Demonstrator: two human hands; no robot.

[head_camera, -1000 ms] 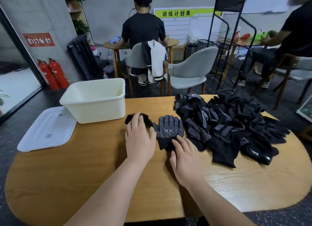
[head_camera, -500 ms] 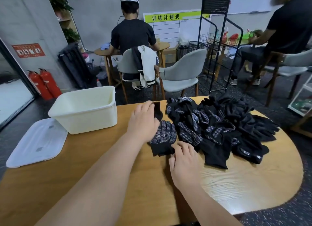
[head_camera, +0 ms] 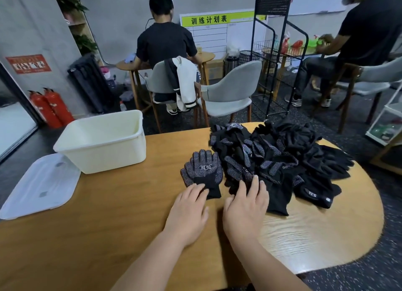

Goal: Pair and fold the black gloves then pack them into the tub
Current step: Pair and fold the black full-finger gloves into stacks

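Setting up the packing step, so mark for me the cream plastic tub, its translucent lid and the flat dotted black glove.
Cream rectangular plastic tub [head_camera: 104, 158], head view, front wall.
Translucent white plastic lid [head_camera: 41, 186], head view, middle of its top.
Flat black dotted fabric glove [head_camera: 204, 176], head view, palm below the label.

A round wooden desk [head_camera: 108, 236] fills the near part. The left hand [head_camera: 189, 212] lies flat on it and touches the cuff of a dotted glove [head_camera: 202, 168] that lies flat, its fingers pointing far. Just to the right, the right hand [head_camera: 245, 205] rests with straight fingers on the near edge of a big pile of black gloves [head_camera: 282, 155] — the pile covers the far right of the desk. On the far left stands a white tub [head_camera: 104, 158], and its lid [head_camera: 39, 186] lies flat beside it at the left edge. Past the desk are a grey chair [head_camera: 230, 94], a black rack [head_camera: 272, 51], two red fire extinguishers [head_camera: 52, 107] and a seated person [head_camera: 165, 42] — back turned.
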